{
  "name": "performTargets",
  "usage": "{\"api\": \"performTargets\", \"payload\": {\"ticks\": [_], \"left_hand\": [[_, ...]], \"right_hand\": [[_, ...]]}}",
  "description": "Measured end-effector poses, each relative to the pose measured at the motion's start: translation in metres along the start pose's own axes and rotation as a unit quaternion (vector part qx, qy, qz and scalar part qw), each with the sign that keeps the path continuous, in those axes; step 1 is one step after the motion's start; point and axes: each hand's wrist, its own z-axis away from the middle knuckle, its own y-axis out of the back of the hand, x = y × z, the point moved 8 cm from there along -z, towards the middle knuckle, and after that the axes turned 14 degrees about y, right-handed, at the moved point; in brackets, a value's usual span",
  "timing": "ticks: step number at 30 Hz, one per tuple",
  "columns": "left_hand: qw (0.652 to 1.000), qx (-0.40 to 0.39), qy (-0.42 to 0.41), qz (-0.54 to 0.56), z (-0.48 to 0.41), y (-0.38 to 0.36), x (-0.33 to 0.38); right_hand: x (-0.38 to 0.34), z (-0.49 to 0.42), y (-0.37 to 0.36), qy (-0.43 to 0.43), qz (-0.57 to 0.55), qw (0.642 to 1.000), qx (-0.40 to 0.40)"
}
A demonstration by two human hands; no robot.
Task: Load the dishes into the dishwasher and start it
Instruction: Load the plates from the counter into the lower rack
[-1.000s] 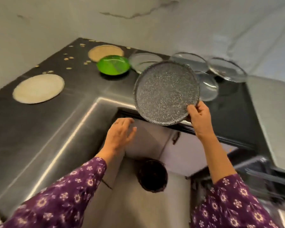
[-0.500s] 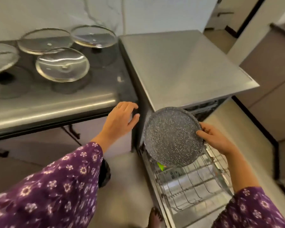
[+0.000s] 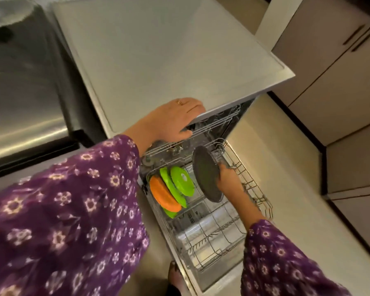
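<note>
My right hand (image 3: 226, 178) pinches the grey plate (image 3: 206, 174) upright over the lower rack (image 3: 254, 189), beside green plates (image 3: 181, 181). My left hand (image 3: 171, 120), fingers together, rests flat on the dishwasher top (image 3: 158, 50).

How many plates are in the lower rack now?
4 visible: orange plate at the left, two green plates beside it, grey speckled plate held by the right hand. A green edge underneath may be a fifth.

1. Sleeve (image 3: 62, 210): purple, pale floral print.
2. Plate (image 3: 206, 174): dark grey.
3. Two plates (image 3: 181, 180): bright green.
4. One plate (image 3: 162, 195): orange.
5. Rack (image 3: 212, 242): silver-grey wire.
6. Dishwasher top (image 3: 158, 50): pale grey.
7. Worktop (image 3: 19, 92): dark, glossy.
</note>
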Motion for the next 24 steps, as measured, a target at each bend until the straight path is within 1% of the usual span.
{"api": "performTargets", "payload": {"ticks": [2,4,6,10,16,21,24], "left_hand": [[1.000,-0.015,0.001,0.013,-0.009,-0.010,-0.005],[0.999,-0.002,0.005,0.041,-0.014,-0.015,-0.010],[0.998,0.016,0.010,0.065,-0.016,-0.016,-0.013],[0.995,0.027,0.014,0.094,-0.018,-0.015,-0.016],[0.992,0.041,0.013,0.118,-0.018,-0.018,-0.021],[0.988,0.056,0.006,0.146,-0.018,-0.017,-0.024],[0.986,0.057,0.007,0.156,-0.018,-0.018,-0.026]], "right_hand": [[0.011,-0.014,-0.021,-0.015,0.034,0.999,-0.028],[0.022,-0.029,-0.041,-0.022,0.068,0.996,-0.059],[0.028,-0.045,-0.059,-0.009,0.099,0.992,-0.079],[0.029,-0.069,-0.088,0.017,0.106,0.991,-0.083],[0.021,-0.099,-0.130,0.053,0.158,0.980,-0.110],[0.025,-0.115,-0.154,0.035,0.160,0.978,-0.132],[0.036,-0.119,-0.167,0.002,0.128,0.982,-0.137]]}}
